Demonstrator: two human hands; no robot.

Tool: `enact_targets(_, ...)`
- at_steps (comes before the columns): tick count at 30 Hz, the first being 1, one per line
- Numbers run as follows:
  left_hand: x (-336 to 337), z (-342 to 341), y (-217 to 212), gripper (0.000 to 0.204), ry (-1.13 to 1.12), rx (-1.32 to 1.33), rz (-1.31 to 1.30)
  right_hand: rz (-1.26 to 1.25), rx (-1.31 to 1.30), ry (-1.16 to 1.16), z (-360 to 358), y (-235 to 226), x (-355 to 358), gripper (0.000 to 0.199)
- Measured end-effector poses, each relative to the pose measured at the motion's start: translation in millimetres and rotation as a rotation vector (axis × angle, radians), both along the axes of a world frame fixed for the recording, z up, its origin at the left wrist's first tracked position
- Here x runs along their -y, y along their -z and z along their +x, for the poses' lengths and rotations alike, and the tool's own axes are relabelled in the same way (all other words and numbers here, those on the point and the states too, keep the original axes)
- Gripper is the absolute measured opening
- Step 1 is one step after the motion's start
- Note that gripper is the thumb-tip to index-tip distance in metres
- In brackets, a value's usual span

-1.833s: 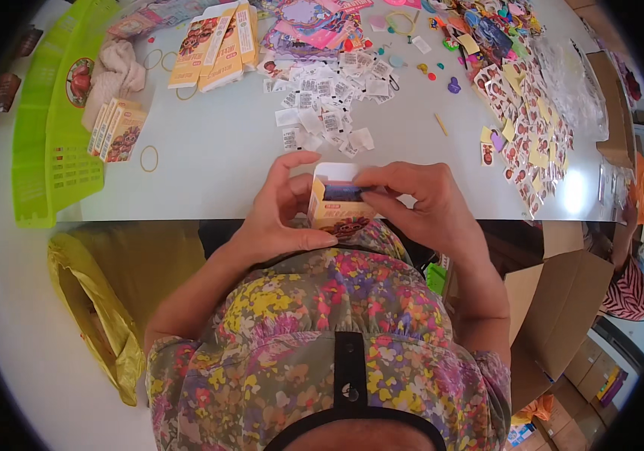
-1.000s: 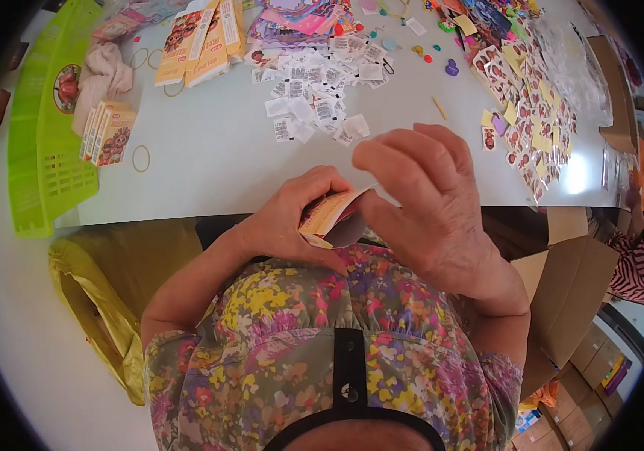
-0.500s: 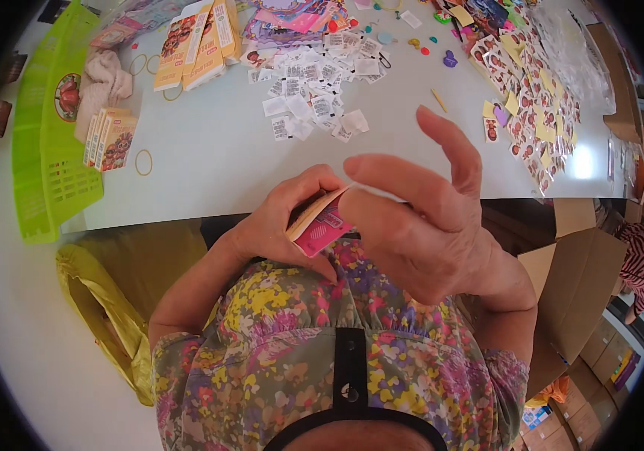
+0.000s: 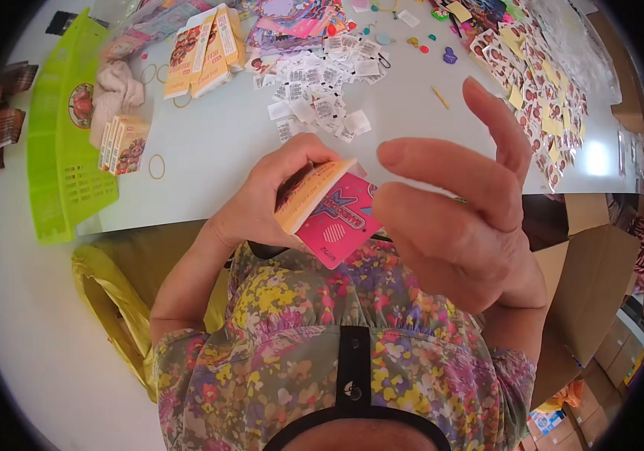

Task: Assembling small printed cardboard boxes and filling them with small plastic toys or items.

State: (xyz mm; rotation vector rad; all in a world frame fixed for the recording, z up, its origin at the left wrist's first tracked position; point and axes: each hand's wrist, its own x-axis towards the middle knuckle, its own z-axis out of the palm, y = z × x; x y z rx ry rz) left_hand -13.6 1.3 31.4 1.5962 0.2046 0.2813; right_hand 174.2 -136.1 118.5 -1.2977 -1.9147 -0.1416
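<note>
A small flat pack of cards (image 4: 314, 197), orange-edged, is gripped in the left hand (image 4: 265, 203), thumb over the top and fingers curled beneath, so that its open end is turned toward the other hand. A pink card (image 4: 337, 219) with a star print is seen sticking out of that end, tilted down toward the lap; it appears to be held in place by the pack rather than by any finger. The whole bundle is kept close to the chest, above the flowered blouse (image 4: 322, 331) and just short of the edge of the white worktop (image 4: 224, 143), probably so it can be worked at close range.

The right hand (image 4: 457, 225) is raised just beside the pink card with its fingers spread and loosely bent; nothing is grasped in it, and whether a fingertip touches the card cannot be told.

Farther back on the worktop, a heap of small white printed slips (image 4: 322, 98) is spread within easy reach. Finished-looking orange packs (image 4: 122, 143) are stacked at the left beside a green plastic basket (image 4: 66, 150), with loose rubber bands (image 4: 156, 166) near them. Sheets of stickers (image 4: 540, 98) are fanned out along the right side. A yellow bag (image 4: 111, 301) is hung below the worktop edge.
</note>
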Motion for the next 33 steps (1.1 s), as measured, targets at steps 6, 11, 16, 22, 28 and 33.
enact_targets(6, -0.1, 6.8, -11.7, 0.08, 0.088, -0.117, 0.164, 0.107, 0.118, -0.007, -8.7, 10.7, -10.2, 0.027)
enact_targets(11, 5.9, 3.8, -9.0, 0.087, 0.001, 0.008, 0.278, -0.036, 0.072, -0.08, -1.2, 10.5, -15.8, 0.028)
enact_targets(16, 19.6, 2.0, 2.4, 0.094, -0.051, -0.043, -0.282, -0.199, -0.225, -0.143, 26.1, 22.5, -10.5, 0.042)
enact_targets(22, 35.5, 7.4, 12.0, 0.076, -0.129, -0.081, -0.736, -0.58, -0.854, 0.033, -0.4, 71.1, -4.1, 0.045)
enact_targets(28, 43.4, 1.0, 26.1, 0.074, -0.504, 0.059, -0.3, -0.681, -1.082, 0.208, -3.6, 83.4, -2.0, 0.044)
enact_targets(33, 47.1, -7.5, 33.5, 0.056, -0.449, 0.006, 0.043, -0.496, -0.752, 0.22, -14.2, 101.1, 6.6, 0.034)
